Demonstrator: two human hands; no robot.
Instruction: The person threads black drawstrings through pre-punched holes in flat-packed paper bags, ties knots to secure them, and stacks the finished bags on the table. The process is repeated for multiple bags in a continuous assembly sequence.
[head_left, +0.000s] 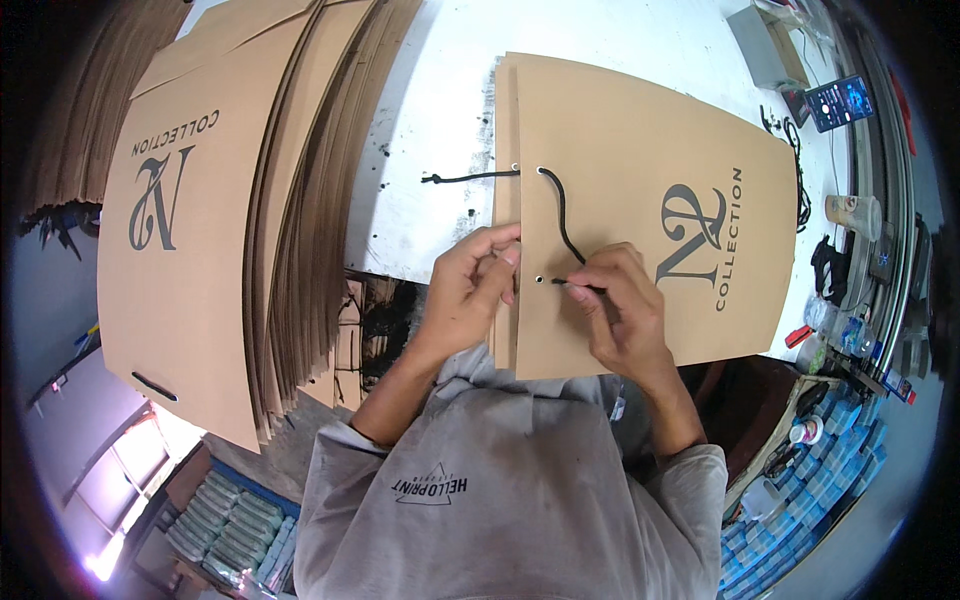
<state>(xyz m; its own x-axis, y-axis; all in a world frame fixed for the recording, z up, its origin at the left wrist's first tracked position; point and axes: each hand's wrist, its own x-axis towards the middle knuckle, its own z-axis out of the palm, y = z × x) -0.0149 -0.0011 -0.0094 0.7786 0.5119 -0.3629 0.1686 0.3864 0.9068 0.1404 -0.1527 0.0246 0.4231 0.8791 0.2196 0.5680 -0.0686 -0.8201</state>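
Observation:
A flat brown paper bag [640,130] with dark printing lies on top of a small pile in front of me. Its left edge has two eyelets. A black cord [561,215] passes through the far eyelet, and a knotted end [430,179] sticks out to the left past the edge. My right hand [622,305] pinches the cord near its other end, just right of the near eyelet [539,280]. My left hand [475,280] is closed on the bag's left edge beside that eyelet; its fingertips are partly hidden behind the edge.
Left of me leans a thick stack of similar bags [205,270], the front one with a short black cord. On the white table [440,110] at the right are a phone [840,103], a plastic cup [853,215] and loose black cords [797,160]. Blue bundles [810,490] sit lower right.

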